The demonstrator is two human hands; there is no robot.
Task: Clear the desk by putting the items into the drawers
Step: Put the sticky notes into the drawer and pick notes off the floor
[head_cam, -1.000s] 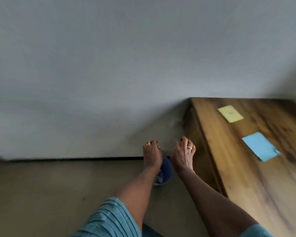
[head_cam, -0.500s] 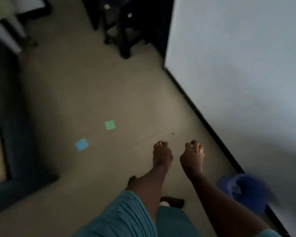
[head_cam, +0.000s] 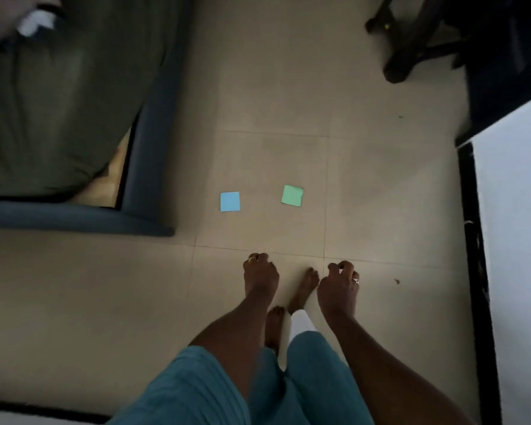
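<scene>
The tiled floor (head_cam: 365,185) filled most of the view and carried everything small in it. At the upper left stood a bed (head_cam: 147,167) with a blue frame, a dark green cover (head_cam: 59,87) draped over it and hanging near the frame's corner. Along the right edge ran a white wall (head_cam: 521,240) with a black skirting strip at its foot, and at the top right the dark legs of a chair (head_cam: 411,41) rested on the floor.

The person's two bare forearms reached forward from teal sleeves (head_cam: 196,388) at the bottom of the view, with bare feet (head_cam: 304,286) visible on the floor between them. The left hand (head_cam: 259,277) hung over the tiles with its fingers curled loosely downward and held nothing; a ring showed on one finger. The right hand (head_cam: 337,286) hung level with it, fingers likewise bent and empty, also wearing a ring.

Two paper notes lay flat on the floor ahead of the hands, near the corner of the bed frame: a blue note (head_cam: 230,201) closer to the bed and a green note (head_cam: 292,195) beside it, apart from each other. Neither hand touched them. A small dark speck (head_cam: 397,281) lay on the tile right of the right hand.
</scene>
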